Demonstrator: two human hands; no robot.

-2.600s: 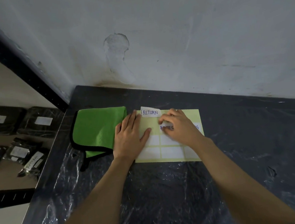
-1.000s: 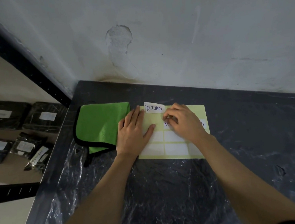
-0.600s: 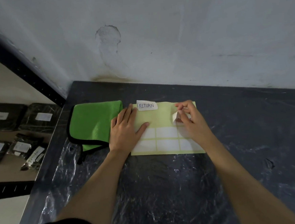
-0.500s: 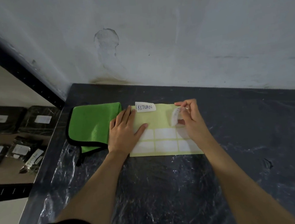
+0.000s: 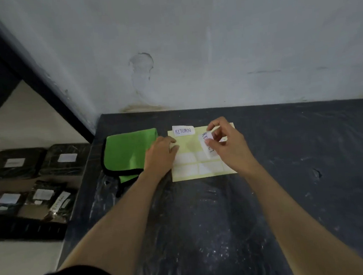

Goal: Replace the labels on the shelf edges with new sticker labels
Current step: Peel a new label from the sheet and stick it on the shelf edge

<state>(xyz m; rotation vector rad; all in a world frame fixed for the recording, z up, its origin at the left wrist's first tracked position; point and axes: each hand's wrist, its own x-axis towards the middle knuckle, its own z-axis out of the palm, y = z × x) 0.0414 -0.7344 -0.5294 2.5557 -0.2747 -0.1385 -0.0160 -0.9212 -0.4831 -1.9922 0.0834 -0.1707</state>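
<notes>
Left hand [image 5: 161,155], fingers together, presses the sticker sheet [image 5: 187,143] at its left edge; right hand [image 5: 229,146] pinches a peeled label [image 5: 210,152] above it.

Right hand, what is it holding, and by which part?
The right hand pinches a peeled handwritten label near its middle, thumb over the writing. The left hand only presses the sticker sheet.

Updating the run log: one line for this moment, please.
step: peeling label | right hand: pinches written sticker above sheet | left hand: rests on sheet | RETURN label: sheet's top edge
</notes>
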